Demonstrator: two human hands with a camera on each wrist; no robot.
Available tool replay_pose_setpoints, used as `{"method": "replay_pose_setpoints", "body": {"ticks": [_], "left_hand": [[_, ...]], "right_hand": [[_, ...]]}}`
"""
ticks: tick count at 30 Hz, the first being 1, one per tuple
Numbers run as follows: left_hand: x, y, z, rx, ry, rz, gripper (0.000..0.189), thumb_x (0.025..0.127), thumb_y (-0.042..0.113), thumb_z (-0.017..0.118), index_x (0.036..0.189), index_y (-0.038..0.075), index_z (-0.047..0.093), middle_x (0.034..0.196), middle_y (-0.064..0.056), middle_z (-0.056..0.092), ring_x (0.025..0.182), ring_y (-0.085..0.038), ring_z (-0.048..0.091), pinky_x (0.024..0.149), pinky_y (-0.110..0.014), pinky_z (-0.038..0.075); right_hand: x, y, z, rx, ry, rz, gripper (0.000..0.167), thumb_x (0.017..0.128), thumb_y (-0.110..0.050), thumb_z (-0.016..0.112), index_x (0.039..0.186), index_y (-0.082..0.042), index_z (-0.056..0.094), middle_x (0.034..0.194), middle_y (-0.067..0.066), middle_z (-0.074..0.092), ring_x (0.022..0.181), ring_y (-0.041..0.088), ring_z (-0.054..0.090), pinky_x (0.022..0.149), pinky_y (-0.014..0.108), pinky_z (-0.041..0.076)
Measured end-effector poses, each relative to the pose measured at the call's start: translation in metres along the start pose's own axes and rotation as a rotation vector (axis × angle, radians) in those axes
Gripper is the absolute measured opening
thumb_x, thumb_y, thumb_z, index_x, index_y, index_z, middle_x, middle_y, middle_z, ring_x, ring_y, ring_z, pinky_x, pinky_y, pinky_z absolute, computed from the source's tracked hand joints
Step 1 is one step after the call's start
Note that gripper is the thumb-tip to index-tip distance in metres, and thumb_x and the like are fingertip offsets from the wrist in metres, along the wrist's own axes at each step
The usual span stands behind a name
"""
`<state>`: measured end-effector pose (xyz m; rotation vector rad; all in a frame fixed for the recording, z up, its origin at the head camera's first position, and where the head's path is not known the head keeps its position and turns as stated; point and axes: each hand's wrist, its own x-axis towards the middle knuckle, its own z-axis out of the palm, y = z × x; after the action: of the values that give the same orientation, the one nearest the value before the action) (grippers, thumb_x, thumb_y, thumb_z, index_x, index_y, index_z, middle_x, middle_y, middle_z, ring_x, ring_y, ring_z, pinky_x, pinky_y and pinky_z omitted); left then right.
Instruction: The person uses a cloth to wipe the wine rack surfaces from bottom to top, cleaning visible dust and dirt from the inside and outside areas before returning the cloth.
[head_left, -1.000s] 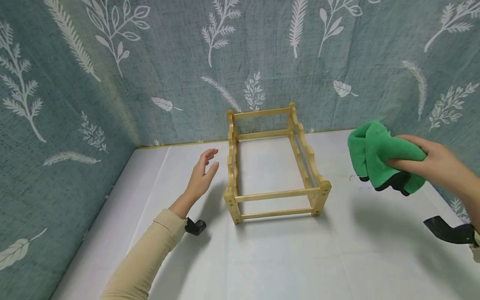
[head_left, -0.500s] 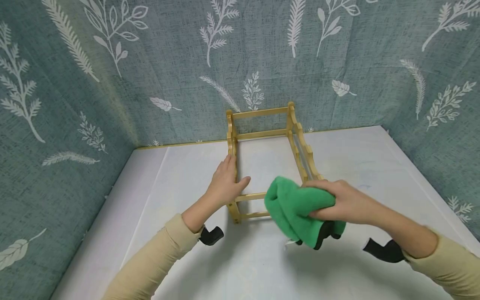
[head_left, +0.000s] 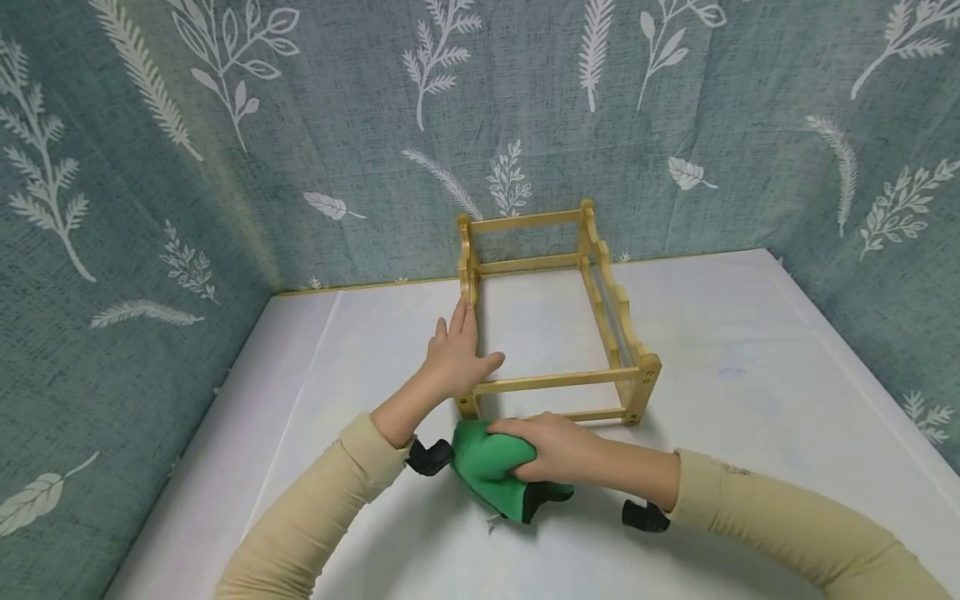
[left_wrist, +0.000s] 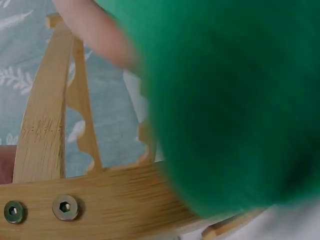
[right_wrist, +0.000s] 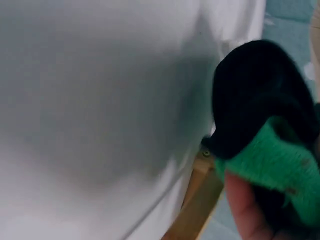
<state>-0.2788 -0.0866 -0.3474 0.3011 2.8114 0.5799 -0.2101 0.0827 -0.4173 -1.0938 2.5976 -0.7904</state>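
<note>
A wooden rack (head_left: 557, 381) with scalloped side rails stands upright on the white-covered table. My left hand (head_left: 453, 354) rests on its left side rail, fingers straight along the rail and thumb spread inward. My right hand (head_left: 558, 450) grips a bunched green cloth (head_left: 487, 467) with black trim at the rack's near left corner. Seen from the left wrist, the blurred green cloth (left_wrist: 240, 100) covers much of the picture and overlaps the rack's front end (left_wrist: 115, 200). In the right wrist view, the cloth's black edge (right_wrist: 260, 95) hangs by the rack's wooden corner (right_wrist: 200, 185).
The white table cover (head_left: 750, 375) runs around the rack. Behind it and at both sides rise blue-green fabric walls (head_left: 360, 100) with white leaf prints. Black camera mounts (head_left: 645, 517) jut out under both wrists.
My right hand has brought the green cloth from the far right, leftward and down, to the rack's near left corner. My left hand has moved onto the left side rail.
</note>
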Motion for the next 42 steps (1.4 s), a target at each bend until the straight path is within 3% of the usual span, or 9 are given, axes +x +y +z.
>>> {"method": "replay_pose_setpoints", "body": {"ticks": [6, 13, 19, 27, 32, 37, 42], "left_hand": [[0.005, -0.006, -0.005, -0.036, -0.017, 0.024, 0.087, 0.091, 0.048, 0.046, 0.146, 0.003, -0.005, 0.153, -0.01, -0.012, 0.137, -0.044, -0.003, 0.109, -0.054, 0.012], [0.013, -0.012, -0.01, -0.031, 0.039, 0.023, 0.081, 0.092, 0.048, 0.045, 0.148, 0.006, 0.004, 0.154, -0.01, 0.0, 0.135, -0.043, 0.015, 0.104, -0.054, 0.026], [0.015, -0.015, -0.006, -0.049, 0.054, 0.02, 0.076, 0.092, 0.048, 0.043, 0.148, 0.01, 0.009, 0.154, -0.006, 0.005, 0.133, -0.042, 0.023, 0.101, -0.052, 0.031], [0.013, -0.016, -0.007, -0.096, 0.062, 0.012, 0.074, 0.092, 0.045, 0.044, 0.148, 0.009, 0.01, 0.154, -0.005, 0.005, 0.134, -0.041, 0.021, 0.102, -0.053, 0.029], [0.011, -0.016, -0.008, -0.111, 0.067, 0.016, 0.073, 0.092, 0.045, 0.043, 0.148, 0.011, 0.012, 0.154, -0.004, 0.005, 0.134, -0.04, 0.021, 0.102, -0.053, 0.029], [0.009, -0.017, -0.008, -0.108, 0.082, 0.025, 0.072, 0.092, 0.045, 0.043, 0.148, 0.012, 0.012, 0.154, -0.004, 0.007, 0.133, -0.041, 0.023, 0.101, -0.054, 0.03], [0.009, -0.018, -0.008, -0.1, 0.084, 0.034, 0.071, 0.092, 0.044, 0.042, 0.148, 0.012, 0.012, 0.154, -0.004, 0.007, 0.133, -0.041, 0.024, 0.101, -0.054, 0.03]], "right_hand": [[0.019, -0.002, 0.015, -0.192, 0.027, -0.04, 0.048, 0.075, -0.017, 0.07, 0.122, -0.014, 0.058, 0.084, 0.003, 0.063, 0.063, 0.007, 0.046, 0.05, 0.019, 0.037], [0.019, 0.002, 0.02, -0.224, 0.058, -0.031, 0.046, 0.075, -0.016, 0.068, 0.12, -0.013, 0.058, 0.083, 0.003, 0.064, 0.059, 0.006, 0.042, 0.049, 0.019, 0.035], [-0.011, 0.018, 0.01, -0.17, 0.057, 0.1, 0.045, 0.077, -0.013, 0.066, 0.121, -0.012, 0.057, 0.086, 0.005, 0.064, 0.062, 0.008, 0.045, 0.054, 0.023, 0.04], [-0.066, 0.042, -0.014, -0.096, 0.088, 0.326, 0.048, 0.076, -0.011, 0.065, 0.123, -0.008, 0.055, 0.083, 0.005, 0.066, 0.064, 0.009, 0.051, 0.057, 0.029, 0.043], [-0.094, 0.054, -0.029, -0.075, 0.08, 0.447, 0.049, 0.076, -0.013, 0.065, 0.124, -0.007, 0.055, 0.091, 0.008, 0.066, 0.068, 0.013, 0.053, 0.058, 0.033, 0.044], [-0.104, 0.061, -0.041, -0.006, 0.059, 0.422, 0.047, 0.076, -0.014, 0.063, 0.122, -0.005, 0.056, 0.093, 0.007, 0.065, 0.067, 0.012, 0.051, 0.057, 0.03, 0.043], [-0.089, 0.051, -0.042, 0.18, -0.009, 0.296, 0.047, 0.078, -0.017, 0.06, 0.124, -0.008, 0.057, 0.098, 0.002, 0.064, 0.068, 0.009, 0.049, 0.058, 0.025, 0.041]]}}
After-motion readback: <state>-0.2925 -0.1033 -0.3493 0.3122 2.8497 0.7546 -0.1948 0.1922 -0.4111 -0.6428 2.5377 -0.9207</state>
